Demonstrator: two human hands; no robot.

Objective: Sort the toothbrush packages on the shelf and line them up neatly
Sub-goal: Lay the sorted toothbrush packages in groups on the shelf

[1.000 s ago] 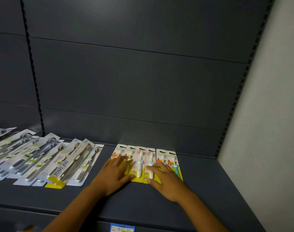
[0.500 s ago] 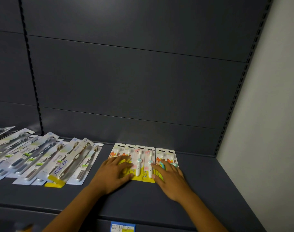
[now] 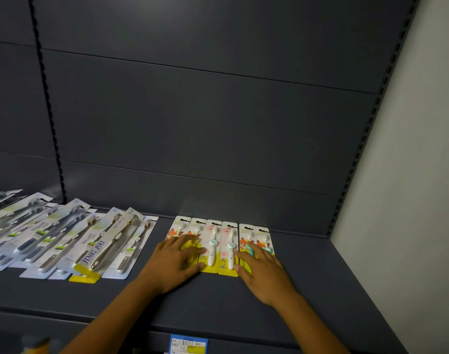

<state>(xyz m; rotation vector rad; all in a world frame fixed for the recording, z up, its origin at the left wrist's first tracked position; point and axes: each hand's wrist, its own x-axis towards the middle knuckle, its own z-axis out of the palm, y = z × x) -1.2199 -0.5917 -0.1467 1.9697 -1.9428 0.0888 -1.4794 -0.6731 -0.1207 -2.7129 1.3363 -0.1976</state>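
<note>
Both hands flat — left hand [image 3: 176,261], right hand [image 3: 263,270].

On the dark shelf [image 3: 307,284], six small yellow toothbrush packages [image 3: 219,247] lie side by side in a row. The left hand [image 3: 174,264] rests flat on the leftmost ones, the right hand [image 3: 263,272] flat on the rightmost pair. Longer toothbrush packages [image 3: 65,241] overlap in a slanted spread further left

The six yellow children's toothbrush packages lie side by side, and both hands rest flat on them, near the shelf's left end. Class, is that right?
Not quite: the head view shows the yellow packages near the shelf's right end, by the pale wall. The left hand and right hand do rest flat on them.
</note>
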